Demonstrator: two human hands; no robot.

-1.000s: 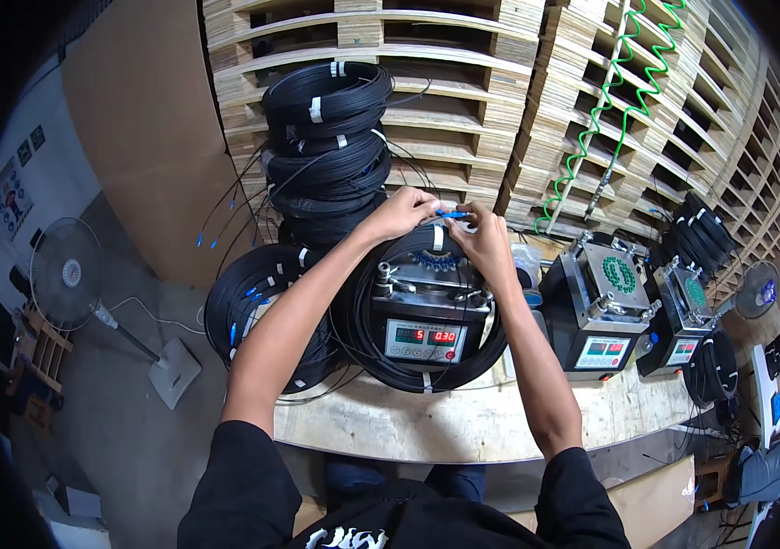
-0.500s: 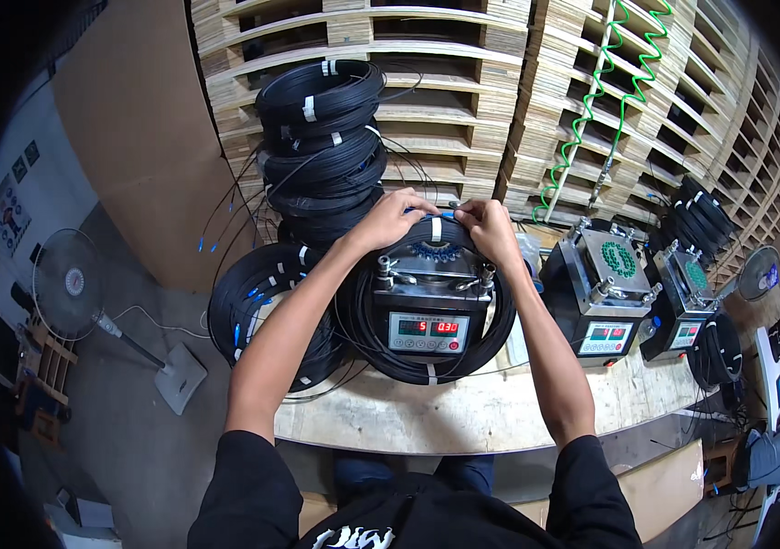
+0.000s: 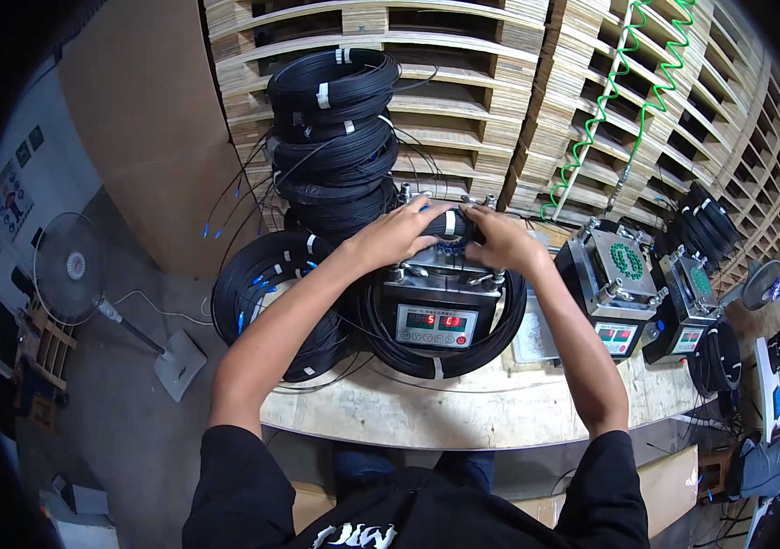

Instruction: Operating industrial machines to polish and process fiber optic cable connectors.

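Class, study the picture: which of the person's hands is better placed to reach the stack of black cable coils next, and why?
Left. The left hand rests on the machine right beside the stack of coils, on the person's left. The right hand sits farther away and would have to cross over it.

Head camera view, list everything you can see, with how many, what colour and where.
Stack of cable coils: several, black with white ties, behind the bench at left.
Flat cable coil: one, black with blue ends, bench left.
Winding machine: one, grey with a red readout, bench centre, a black coil around it.
Small cable coil: one, black with a white tie, on top of that machine, under both hands.
Other machines: two, grey, bench right.
Workbench: one, pale wood.
Pallets: stacked, pale wood, behind the bench.
Spiral hose: one, green, hanging over the pallets.
Fan: one, grey, floor at left.
Left hand: on the small coil.
Right hand: on the small coil.
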